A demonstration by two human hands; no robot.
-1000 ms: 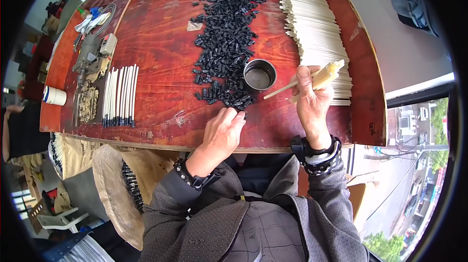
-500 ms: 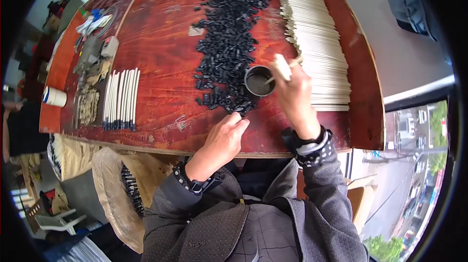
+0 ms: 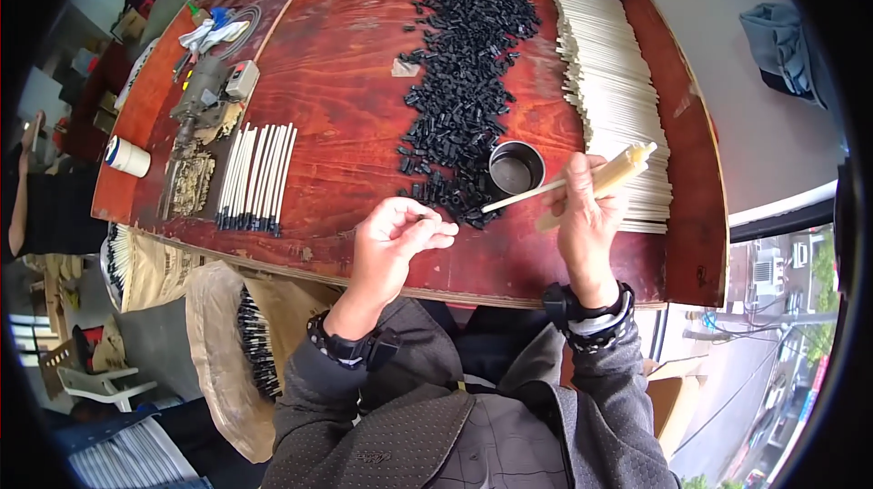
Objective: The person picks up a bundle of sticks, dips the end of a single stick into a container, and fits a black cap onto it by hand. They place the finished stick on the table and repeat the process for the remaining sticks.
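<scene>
My left hand (image 3: 393, 242) is closed in a pinch at the near end of the pile of small black tube pieces (image 3: 468, 62). A dark bit shows between its fingers, apparently one such piece, mostly hidden. To the right, my right hand (image 3: 591, 221) grips a bundle of pale sticks (image 3: 624, 171). One thin pale stick (image 3: 527, 196) juts out of this hand toward the left hand, its tip a little apart from the left fingers. Just beyond it, a dark round cup (image 3: 516, 168) stands upright against the pile.
A long stack of white sticks (image 3: 618, 80) lies along the right wall of the red tray table (image 3: 346, 62). At the left lie several white sticks with black ends (image 3: 257, 175), a motor-like tool (image 3: 202, 94) and a white jar (image 3: 127, 157). A plastic-lined sack (image 3: 214, 353) stands below the near edge.
The stick in my right hand has come out of the cup and now points left. My left hand has lifted away from the black pile, and the view has shifted slightly.
</scene>
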